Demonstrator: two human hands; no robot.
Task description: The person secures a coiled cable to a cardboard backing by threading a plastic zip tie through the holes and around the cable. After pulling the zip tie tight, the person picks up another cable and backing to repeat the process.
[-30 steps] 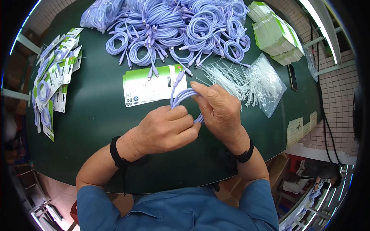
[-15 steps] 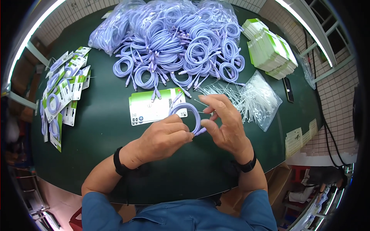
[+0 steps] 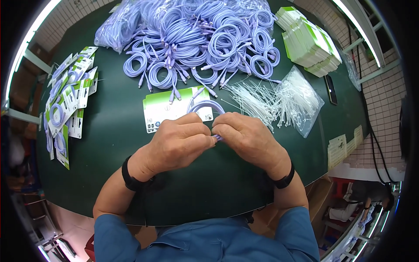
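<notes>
A coiled lavender cable [image 3: 208, 104] is between my hands above the middle of the table. My left hand [image 3: 176, 142] is closed on the left and lower part of the coil. My right hand [image 3: 248, 137] pinches the coil's right side, its fingertips almost touching the left hand's. Both sets of fingers cover part of the coil. Just beyond it lie white and green packaging cards [image 3: 168, 107], partly hidden by the cable and my left hand. Loose white cable ties [image 3: 253, 100] are spread beyond my right hand.
A big heap of coiled lavender cables [image 3: 187, 43] fills the far side. Carded cables [image 3: 65, 105] lie at the left. Stacked green and white cards [image 3: 310, 43], a clear bag of cable ties [image 3: 301, 98] and a black phone [image 3: 330, 89] are at the right.
My right hand, open and apart from the coil before, has moved left and closed on it. The left hand keeps its hold. The whole view has shifted slightly.
</notes>
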